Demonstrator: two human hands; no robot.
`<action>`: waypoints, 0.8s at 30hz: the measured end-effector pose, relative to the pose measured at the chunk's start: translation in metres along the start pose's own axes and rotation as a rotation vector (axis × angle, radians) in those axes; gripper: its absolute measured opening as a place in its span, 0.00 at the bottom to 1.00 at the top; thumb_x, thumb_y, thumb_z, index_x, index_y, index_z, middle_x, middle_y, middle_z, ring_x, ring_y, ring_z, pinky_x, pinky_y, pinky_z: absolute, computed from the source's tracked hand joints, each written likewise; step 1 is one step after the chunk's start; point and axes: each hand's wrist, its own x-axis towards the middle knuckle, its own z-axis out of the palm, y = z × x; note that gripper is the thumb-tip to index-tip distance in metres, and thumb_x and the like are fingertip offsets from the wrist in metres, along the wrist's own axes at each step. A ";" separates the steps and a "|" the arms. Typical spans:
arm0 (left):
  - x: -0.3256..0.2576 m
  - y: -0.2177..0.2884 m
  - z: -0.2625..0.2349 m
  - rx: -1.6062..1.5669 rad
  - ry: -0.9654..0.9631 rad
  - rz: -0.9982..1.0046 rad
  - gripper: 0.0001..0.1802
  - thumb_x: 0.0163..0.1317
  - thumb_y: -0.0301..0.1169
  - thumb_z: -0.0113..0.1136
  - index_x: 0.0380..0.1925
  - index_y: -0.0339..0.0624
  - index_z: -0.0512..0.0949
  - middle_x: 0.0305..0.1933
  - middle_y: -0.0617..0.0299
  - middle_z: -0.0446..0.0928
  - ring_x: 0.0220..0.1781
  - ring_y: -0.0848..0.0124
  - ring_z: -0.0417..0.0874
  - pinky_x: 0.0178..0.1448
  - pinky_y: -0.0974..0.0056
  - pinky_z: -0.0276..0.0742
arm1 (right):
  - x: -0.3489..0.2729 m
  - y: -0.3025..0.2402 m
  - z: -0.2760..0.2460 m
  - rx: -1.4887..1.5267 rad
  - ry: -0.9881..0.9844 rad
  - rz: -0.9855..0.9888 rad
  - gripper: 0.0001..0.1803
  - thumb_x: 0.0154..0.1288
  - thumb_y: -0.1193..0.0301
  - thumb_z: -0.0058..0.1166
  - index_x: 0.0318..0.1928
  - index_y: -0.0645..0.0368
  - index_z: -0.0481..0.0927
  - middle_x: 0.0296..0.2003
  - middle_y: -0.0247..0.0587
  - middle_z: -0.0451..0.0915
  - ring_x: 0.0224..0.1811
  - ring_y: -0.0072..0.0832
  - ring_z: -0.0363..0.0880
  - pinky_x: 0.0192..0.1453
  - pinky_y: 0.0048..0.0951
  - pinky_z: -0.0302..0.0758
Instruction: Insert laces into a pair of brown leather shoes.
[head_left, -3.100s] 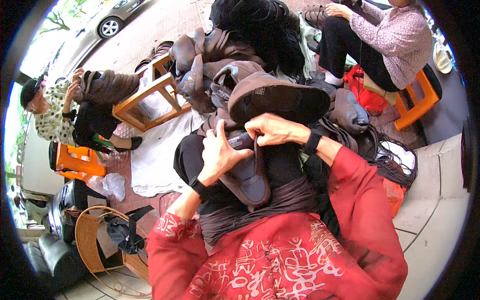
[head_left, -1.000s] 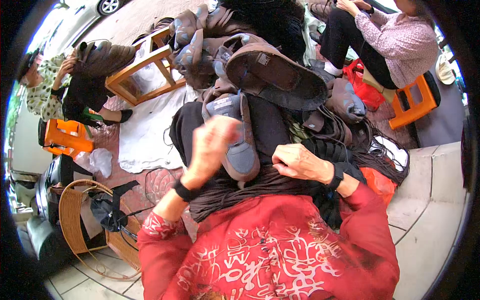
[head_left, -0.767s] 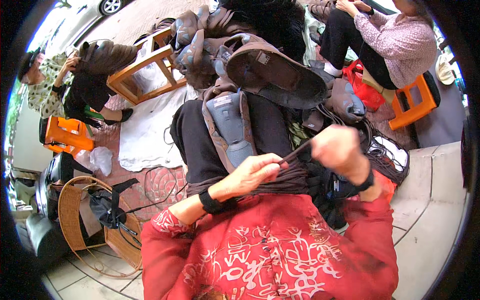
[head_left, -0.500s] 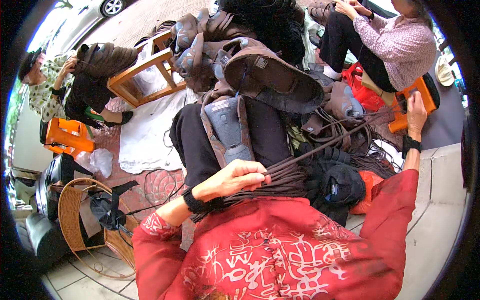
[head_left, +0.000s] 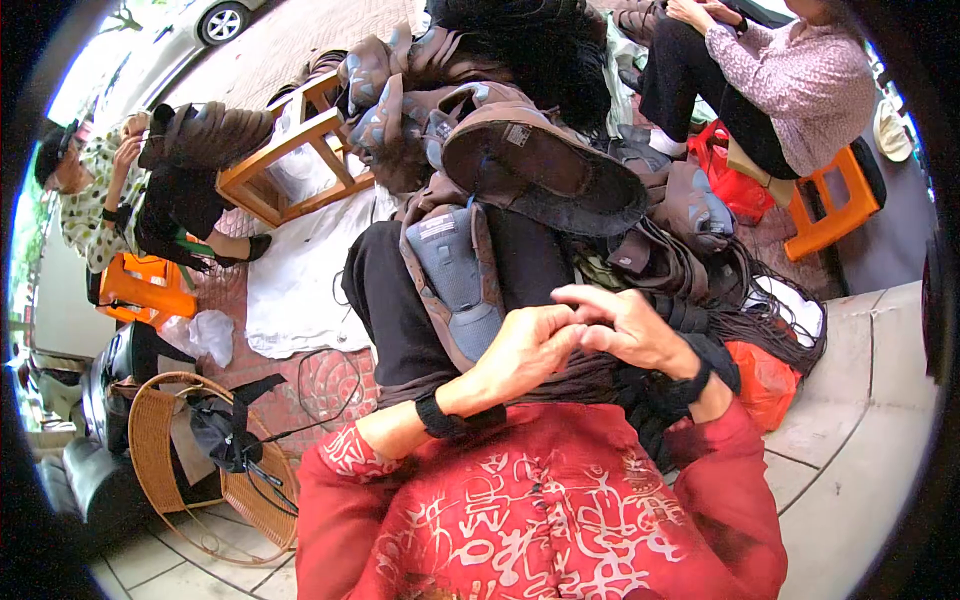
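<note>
My left hand point(head_left: 530, 350) and my right hand point(head_left: 635, 330) meet over my lap, fingertips touching or nearly so. Each is closed in a pinch; what lies between the fingers is hidden or too small to tell. Beneath them a bundle of brown shoelaces point(head_left: 590, 388) rests across my lap. Just beyond my left hand, a brown shoe upper with a grey tongue point(head_left: 450, 265) leans on my black trousers. Farther out, a large brown shoe upper point(head_left: 545, 180) lies with its dark underside showing.
A pile of brown and blue shoe uppers point(head_left: 380, 110) stands beyond my knees, beside a wooden stool frame point(head_left: 300, 165). Loose laces point(head_left: 790, 330) and an orange bag point(head_left: 765, 385) are at my right. Two people sit far left and far right. A wicker chair point(head_left: 160, 450) stands left.
My right hand has come in from far right to my left hand. The laces stretched between them are no longer seen taut. The view has shifted slightly.
</note>
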 end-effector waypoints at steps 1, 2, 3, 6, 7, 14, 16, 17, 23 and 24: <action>-0.002 0.005 -0.005 0.035 -0.002 -0.006 0.12 0.64 0.34 0.48 0.29 0.38 0.74 0.18 0.72 0.66 0.21 0.84 0.64 0.22 0.75 0.59 | -0.001 0.003 0.004 0.214 -0.025 0.165 0.20 0.55 0.65 0.56 0.47 0.62 0.74 0.24 0.38 0.79 0.27 0.21 0.76 0.32 0.23 0.72; -0.007 0.003 -0.010 0.029 -0.013 -0.021 0.12 0.64 0.35 0.48 0.29 0.39 0.74 0.18 0.71 0.67 0.21 0.84 0.64 0.22 0.75 0.60 | -0.002 0.009 0.003 0.159 -0.027 0.099 0.16 0.55 0.66 0.56 0.42 0.62 0.76 0.23 0.37 0.78 0.26 0.19 0.74 0.31 0.21 0.71; -0.013 0.006 -0.020 0.072 -0.067 -0.095 0.13 0.64 0.36 0.48 0.31 0.39 0.76 0.18 0.71 0.67 0.20 0.84 0.64 0.22 0.75 0.60 | -0.002 0.017 0.000 0.106 -0.036 0.027 0.13 0.54 0.68 0.57 0.38 0.63 0.79 0.22 0.36 0.77 0.25 0.17 0.73 0.30 0.20 0.70; -0.042 -0.004 -0.042 -0.024 -0.090 -0.127 0.13 0.65 0.36 0.48 0.33 0.38 0.76 0.19 0.72 0.67 0.19 0.85 0.63 0.22 0.77 0.58 | -0.006 0.033 -0.031 0.233 0.193 0.125 0.05 0.54 0.75 0.54 0.26 0.63 0.80 0.22 0.30 0.77 0.26 0.15 0.72 0.31 0.19 0.68; -0.053 -0.006 -0.047 -0.099 -0.069 -0.152 0.13 0.65 0.36 0.48 0.33 0.38 0.77 0.19 0.72 0.67 0.19 0.85 0.63 0.22 0.77 0.57 | -0.012 0.039 -0.041 0.212 0.280 0.191 0.05 0.55 0.74 0.53 0.26 0.63 0.80 0.22 0.29 0.76 0.26 0.14 0.70 0.31 0.18 0.68; -0.066 -0.016 -0.039 0.056 0.194 0.035 0.07 0.60 0.28 0.53 0.34 0.37 0.76 0.24 0.64 0.72 0.25 0.76 0.71 0.30 0.73 0.67 | -0.015 0.038 -0.036 0.044 0.207 0.201 0.07 0.54 0.72 0.55 0.26 0.64 0.79 0.20 0.32 0.77 0.26 0.16 0.73 0.31 0.21 0.68; -0.054 -0.005 -0.032 0.453 0.354 0.429 0.19 0.49 0.20 0.59 0.44 0.38 0.72 0.40 0.49 0.73 0.44 0.57 0.75 0.48 0.61 0.70 | -0.006 0.021 -0.020 -0.085 0.082 0.027 0.06 0.54 0.72 0.56 0.27 0.63 0.79 0.21 0.36 0.77 0.26 0.21 0.75 0.31 0.24 0.70; -0.044 0.004 -0.028 0.552 0.359 0.592 0.28 0.47 0.20 0.61 0.51 0.40 0.66 0.45 0.49 0.71 0.46 0.54 0.72 0.50 0.60 0.69 | -0.002 0.011 -0.014 -0.144 0.016 -0.107 0.06 0.53 0.72 0.57 0.27 0.63 0.79 0.21 0.38 0.77 0.25 0.23 0.75 0.31 0.25 0.70; -0.036 -0.011 -0.020 0.017 -0.072 0.024 0.19 0.61 0.27 0.50 0.53 0.37 0.65 0.33 0.57 0.77 0.38 0.75 0.77 0.45 0.70 0.71 | 0.005 -0.013 -0.017 0.238 0.063 -0.154 0.07 0.53 0.72 0.57 0.27 0.64 0.78 0.20 0.35 0.75 0.23 0.23 0.72 0.28 0.24 0.66; -0.042 -0.023 -0.020 0.064 -0.012 0.136 0.16 0.62 0.27 0.49 0.50 0.36 0.68 0.32 0.59 0.77 0.35 0.76 0.76 0.41 0.70 0.71 | 0.003 -0.007 -0.021 0.173 0.071 -0.073 0.07 0.53 0.72 0.57 0.26 0.64 0.78 0.21 0.35 0.75 0.24 0.22 0.72 0.29 0.24 0.67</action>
